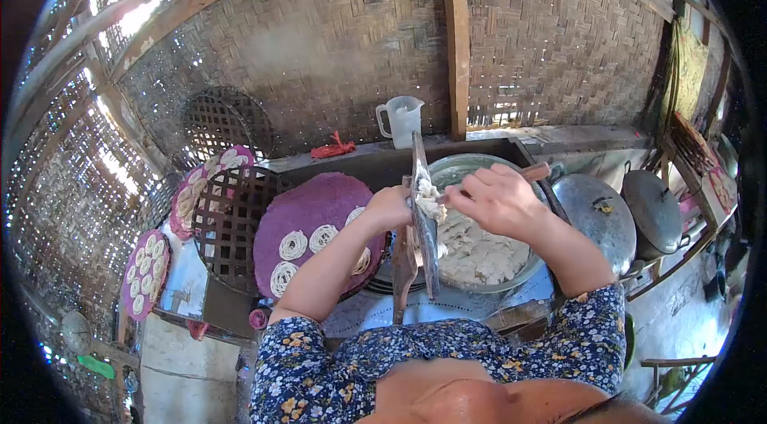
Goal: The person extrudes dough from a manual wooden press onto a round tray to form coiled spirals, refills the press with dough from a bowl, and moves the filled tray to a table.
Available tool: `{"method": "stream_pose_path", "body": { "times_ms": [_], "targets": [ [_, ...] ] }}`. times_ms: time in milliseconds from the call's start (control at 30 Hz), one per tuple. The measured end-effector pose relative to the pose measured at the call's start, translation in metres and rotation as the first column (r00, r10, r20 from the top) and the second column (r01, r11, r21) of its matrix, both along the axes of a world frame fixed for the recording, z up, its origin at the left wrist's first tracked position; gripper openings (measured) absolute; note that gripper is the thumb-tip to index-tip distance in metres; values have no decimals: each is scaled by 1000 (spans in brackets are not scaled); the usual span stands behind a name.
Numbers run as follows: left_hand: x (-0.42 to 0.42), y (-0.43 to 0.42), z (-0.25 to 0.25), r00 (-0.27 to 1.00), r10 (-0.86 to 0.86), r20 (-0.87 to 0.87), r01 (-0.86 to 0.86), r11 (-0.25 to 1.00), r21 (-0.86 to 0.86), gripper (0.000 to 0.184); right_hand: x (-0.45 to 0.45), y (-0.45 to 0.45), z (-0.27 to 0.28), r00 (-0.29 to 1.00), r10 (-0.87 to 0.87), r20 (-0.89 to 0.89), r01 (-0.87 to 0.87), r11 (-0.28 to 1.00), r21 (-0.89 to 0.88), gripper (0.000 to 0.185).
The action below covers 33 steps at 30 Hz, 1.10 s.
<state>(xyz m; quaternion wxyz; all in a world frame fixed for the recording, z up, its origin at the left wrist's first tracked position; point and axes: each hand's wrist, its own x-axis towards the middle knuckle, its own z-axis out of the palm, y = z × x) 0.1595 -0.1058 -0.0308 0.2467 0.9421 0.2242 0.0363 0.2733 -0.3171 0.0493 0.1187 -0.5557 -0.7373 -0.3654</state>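
My left hand (389, 208) is closed around a hinged wooden press (428, 260), two long narrow boards held upright in front of my chest. Pale sticky dough (428, 199) clings to the upper part of the right board. In my closed right hand (499, 199) is a tool with a wooden handle (536, 172); its working end is at the dough and too covered to make out. Below that hand stands a wide metal basin (511, 286) holding a large mass of dough (483, 258). Left of the press lies a round purple mat (307, 192) bearing several coiled dough rings (323, 238).
A plastic measuring jug (403, 120) stands behind the press, near a red cloth or bag (333, 146). Woven baskets (232, 220) and more purple mats of coils (145, 274) are at left. Lidded metal pots (595, 212) stand at right. A woven bamboo wall (319, 40) closes the back.
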Motion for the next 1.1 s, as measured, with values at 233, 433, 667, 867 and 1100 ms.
{"method": "stream_pose_path", "body": {
  "times_ms": [233,433,667,867,1100],
  "targets": [
    [-2,35,-7,871,159,464,171,789,-591,36,24,-23,-37,578,-34,-816,339,919,202,20],
    [33,29,-34,815,78,574,199,893,-404,31,-14,13,-93,499,19,-866,437,857,271,20],
    [16,37,-22,918,196,345,-33,904,-426,33,-1,-9,-92,347,13,-938,244,964,104,20],
    [33,14,-28,925,84,371,35,952,-304,37,6,21,-100,554,-6,-832,414,869,269,22],
    [11,35,-21,896,230,380,73,768,-636,22,2,-7,-127,124,100,-987,25,994,104,24]
  ]
}}
